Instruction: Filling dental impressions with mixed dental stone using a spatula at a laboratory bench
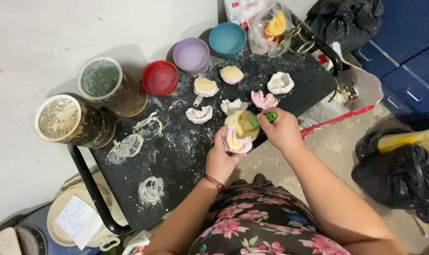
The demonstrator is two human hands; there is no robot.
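Dusty black tabletop (186, 151) fills mid-frame; left hand (220, 158) grasps a pink flower mould (238, 140), right hand (283, 130) grips a green spatula (263, 120) over yellow paste (240, 123).

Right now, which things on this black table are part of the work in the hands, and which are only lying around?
In use:
left hand holding pink flower mould
right hand holding green tool
cream paste cup

Lying about:
filled moulds
white flower mould
red bowl
purple bowl
blue bowl
two tins
black bags
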